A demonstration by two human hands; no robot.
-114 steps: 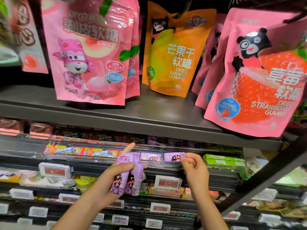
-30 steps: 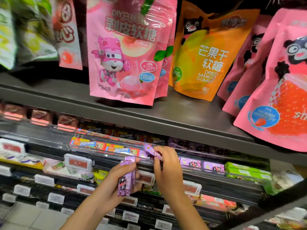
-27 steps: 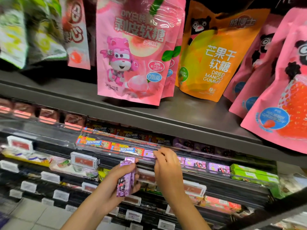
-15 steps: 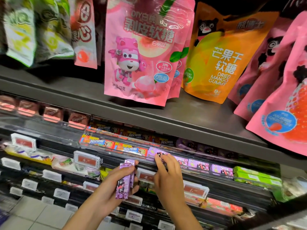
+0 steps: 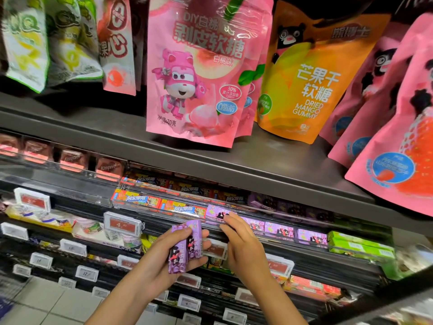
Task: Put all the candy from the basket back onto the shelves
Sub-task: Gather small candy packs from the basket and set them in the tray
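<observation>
My left hand point(image 5: 159, 266) grips two purple candy packs point(image 5: 185, 248) upright, just below the shelf's clear-fronted tray point(image 5: 145, 208). My right hand point(image 5: 246, 249) reaches up to that tray. Its fingertips touch the right end of a purple pack point(image 5: 214, 212) lying at the left end of a row of the same purple packs point(image 5: 278, 229). The thumb sits lower, at the tray's front edge. The basket is not in view.
Colourful candy packs point(image 5: 138, 199) fill the tray left of the purple row and green packs point(image 5: 358, 245) lie to its right. Pink gummy bags point(image 5: 199, 73) and an orange mango bag point(image 5: 309, 85) hang on the grey shelf above. Price tags point(image 5: 123, 225) line the lower shelves.
My right hand carried a purple pack up to the tray and laid it at the left end of the purple row. My left hand now holds two packs instead of three.
</observation>
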